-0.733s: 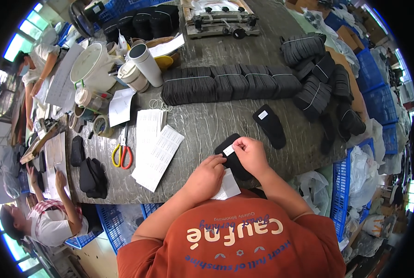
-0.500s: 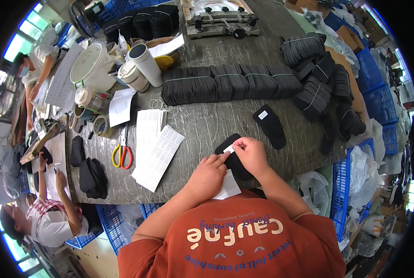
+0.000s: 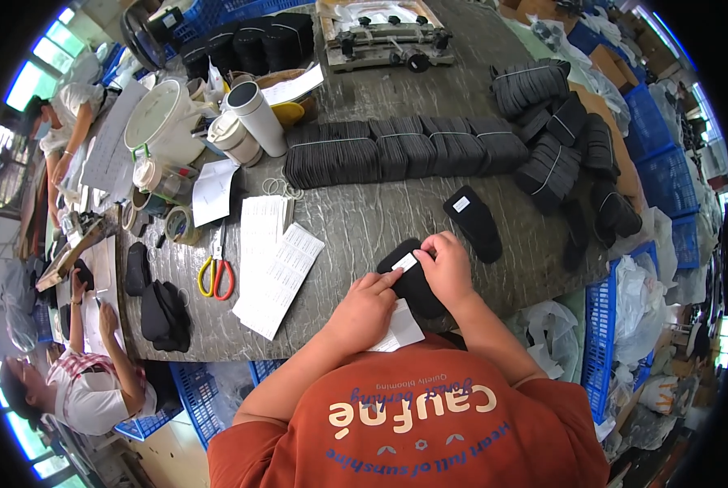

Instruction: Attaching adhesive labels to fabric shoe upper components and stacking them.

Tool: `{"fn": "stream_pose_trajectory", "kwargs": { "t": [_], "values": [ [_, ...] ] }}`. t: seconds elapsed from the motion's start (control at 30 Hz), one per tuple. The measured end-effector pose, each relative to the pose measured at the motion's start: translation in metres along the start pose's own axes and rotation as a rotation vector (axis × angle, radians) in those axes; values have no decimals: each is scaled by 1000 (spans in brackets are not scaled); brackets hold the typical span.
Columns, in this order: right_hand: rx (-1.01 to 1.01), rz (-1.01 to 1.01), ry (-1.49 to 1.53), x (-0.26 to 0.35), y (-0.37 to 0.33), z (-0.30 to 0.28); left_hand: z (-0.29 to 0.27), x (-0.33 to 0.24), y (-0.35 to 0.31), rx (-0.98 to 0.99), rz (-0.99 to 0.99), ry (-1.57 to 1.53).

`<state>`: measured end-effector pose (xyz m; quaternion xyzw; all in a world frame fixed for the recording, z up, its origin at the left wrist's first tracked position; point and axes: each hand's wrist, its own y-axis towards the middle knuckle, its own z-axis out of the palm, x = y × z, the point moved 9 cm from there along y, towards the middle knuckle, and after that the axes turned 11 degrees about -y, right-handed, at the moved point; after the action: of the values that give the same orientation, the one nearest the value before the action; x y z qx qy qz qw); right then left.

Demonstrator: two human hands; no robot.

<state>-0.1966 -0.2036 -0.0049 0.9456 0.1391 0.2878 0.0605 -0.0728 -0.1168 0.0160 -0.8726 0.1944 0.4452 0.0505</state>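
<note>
A black insole (image 3: pixel 419 291) lies on the table close to my body, with a small white label (image 3: pixel 404 262) on its upper part. My right hand (image 3: pixel 448 270) is closed, thumb and fingertips pinched at the right end of that label. From the left, my left hand (image 3: pixel 365 311) reaches a fingertip to the label's lower edge. Its other fingers curl over a piece of white label sheet (image 3: pixel 401 327), which sticks out toward my shirt; the grip itself is hidden. Farther right lies another black insole (image 3: pixel 476 226) with a white label on its top end.
Bundled black insoles (image 3: pixel 331 154) form a row across the table, with more bundles (image 3: pixel 547 167) heaped at right. Label sheets (image 3: pixel 278 281), scissors (image 3: pixel 215 276) and a white tumbler (image 3: pixel 256 118) stand or lie left. A co-worker (image 3: pixel 95 382) works at the left edge.
My right hand has shifted slightly right and up along the label, and more of the label shows. The left fingertip stays at the label.
</note>
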Motion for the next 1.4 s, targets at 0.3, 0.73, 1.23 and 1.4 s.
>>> {"fn": "stream_pose_trajectory", "kwargs": {
  "t": [0.3,0.73,1.23,1.4],
  "values": [
    [108,138,207,-3,-1,4,-5,1,-4,-46,4,-100],
    [-84,204,164,-58,15,-25,-4,7,-6,-45,3,-99],
    [320,-149,534,61,-10,-10,-24,37,-6,-86,-354,-833],
    [269,-401,499,83,-16,-18,-37,25,-6,-128,-304,-707]
  ]
}}
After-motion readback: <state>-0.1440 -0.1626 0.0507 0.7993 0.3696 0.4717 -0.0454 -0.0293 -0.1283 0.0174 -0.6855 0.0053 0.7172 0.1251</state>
